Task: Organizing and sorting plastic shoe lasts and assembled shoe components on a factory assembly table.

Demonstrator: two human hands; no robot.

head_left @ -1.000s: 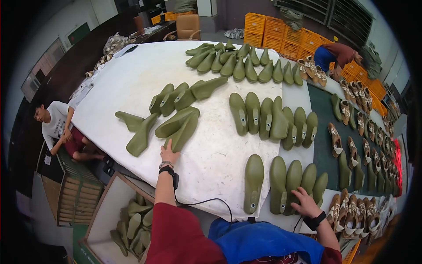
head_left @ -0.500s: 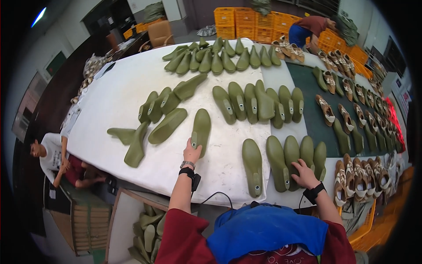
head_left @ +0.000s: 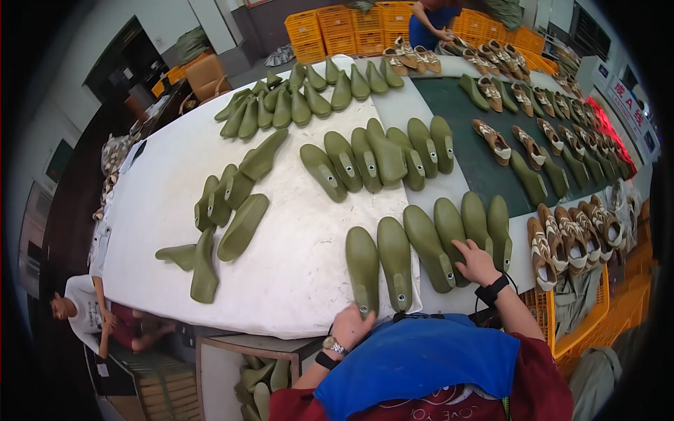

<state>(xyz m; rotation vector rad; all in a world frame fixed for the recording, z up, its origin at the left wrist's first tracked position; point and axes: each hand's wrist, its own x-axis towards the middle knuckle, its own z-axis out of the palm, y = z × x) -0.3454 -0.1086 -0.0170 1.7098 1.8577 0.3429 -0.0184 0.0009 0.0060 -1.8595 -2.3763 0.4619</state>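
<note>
A row of olive-green shoe lasts (head_left: 420,242) lies soles up along the near side of the table. My left hand (head_left: 353,327) is closed on the heel end of the leftmost shoe last (head_left: 361,263), which rests on the white cover beside the others. Over the heel of a shoe last (head_left: 448,221) farther right lies my right hand (head_left: 477,262), its fingers apart and touching it. Behind this row is a second row of lasts (head_left: 385,156). Several loose lasts (head_left: 243,226) lie at various angles to the left.
More lasts (head_left: 300,105) stand clustered at the far edge. Brown-and-white shoes (head_left: 540,245) line the table's right side. An open box (head_left: 246,344) of lasts is below the near edge. One person (head_left: 84,309) sits at left; another (head_left: 432,28) stands beyond, near orange crates (head_left: 307,35).
My left hand has brought the shoe last right and nearer, to the left end of the near row. My right hand stays at the lasts. The view has shifted.
</note>
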